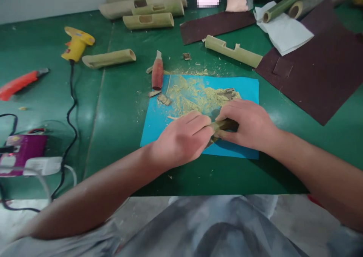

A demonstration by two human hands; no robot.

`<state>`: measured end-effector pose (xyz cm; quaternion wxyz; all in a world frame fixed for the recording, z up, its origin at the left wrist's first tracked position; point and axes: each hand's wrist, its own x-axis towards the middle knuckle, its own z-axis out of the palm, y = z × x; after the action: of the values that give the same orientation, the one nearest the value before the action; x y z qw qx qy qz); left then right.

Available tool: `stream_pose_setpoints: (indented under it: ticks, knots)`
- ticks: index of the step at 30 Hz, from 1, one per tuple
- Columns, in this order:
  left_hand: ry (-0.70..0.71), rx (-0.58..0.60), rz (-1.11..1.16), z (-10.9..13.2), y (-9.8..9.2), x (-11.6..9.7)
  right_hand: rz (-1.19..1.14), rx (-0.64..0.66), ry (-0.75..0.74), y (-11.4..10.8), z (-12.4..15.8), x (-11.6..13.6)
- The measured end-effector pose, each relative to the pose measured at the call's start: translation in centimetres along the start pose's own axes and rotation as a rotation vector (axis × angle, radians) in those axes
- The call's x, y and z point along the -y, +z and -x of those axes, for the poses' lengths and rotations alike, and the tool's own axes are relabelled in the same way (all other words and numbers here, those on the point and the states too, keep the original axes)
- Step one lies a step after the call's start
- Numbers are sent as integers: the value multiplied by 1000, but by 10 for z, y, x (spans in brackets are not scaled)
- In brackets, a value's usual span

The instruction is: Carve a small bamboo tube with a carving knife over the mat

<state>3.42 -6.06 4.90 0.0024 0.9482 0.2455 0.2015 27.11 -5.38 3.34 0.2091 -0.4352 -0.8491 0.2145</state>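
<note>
A short piece of bamboo (224,124) is held low over the blue sheet (153,130). My left hand (185,136) is closed at its left end, and the fingertips are partly hidden. Thumb and fingers of my right hand (248,123) grip the same piece from the right. Fine yellowish shavings (188,94) and a few bark chips (164,99) are scattered on the sheet beyond my hands. At the sheet's upper left corner lies a short blade tool with a red handle (157,75).
On the green table are a yellow glue gun (76,43), a red cutter (21,84) and a purple power box (24,153) with cables at left. Cut bamboo tubes (149,20) lie at the back. Brown sandpaper-like sheets (314,75) and white paper (286,30) occupy the right.
</note>
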Motion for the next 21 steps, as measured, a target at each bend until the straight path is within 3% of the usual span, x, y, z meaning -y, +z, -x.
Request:
stream_pose_setpoints:
  ticks: [11,21]
  knots:
    - [10,9,62,-3,4,4,-7,14,19,-1,0,0]
    - [19,12,8,1,4,8,-43,58,-61,-5,2,-8]
